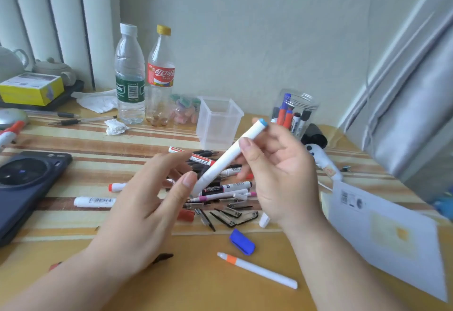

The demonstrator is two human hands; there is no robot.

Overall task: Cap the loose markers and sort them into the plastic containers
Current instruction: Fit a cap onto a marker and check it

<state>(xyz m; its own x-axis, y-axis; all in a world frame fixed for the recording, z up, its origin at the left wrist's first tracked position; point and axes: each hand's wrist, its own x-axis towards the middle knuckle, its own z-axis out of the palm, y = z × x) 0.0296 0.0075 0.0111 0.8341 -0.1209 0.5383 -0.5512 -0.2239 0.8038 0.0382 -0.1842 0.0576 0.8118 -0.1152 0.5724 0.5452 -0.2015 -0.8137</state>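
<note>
Tabletop [73,136] striped, wall [245,28] pale — right grip [282,178] clamped on marker [230,156], left grip [142,202] apart

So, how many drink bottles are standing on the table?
2. The water bottle with the white cap stands at the back. The cola bottle with the yellow cap stands close beside it, toward the square tub. No other bottle shows, though clutter could hide one.

I can read white characters 可口可 on the red label [161,74] of the far clear bottle [160,48]. Left of it, the water bottle [129,65] has a green label [130,90] with a barcode, but its lettering is too blurred. A small marker [231,171] mid-table reads "WHITE". The white envelope [382,225] on the right bears a barcode.
</note>
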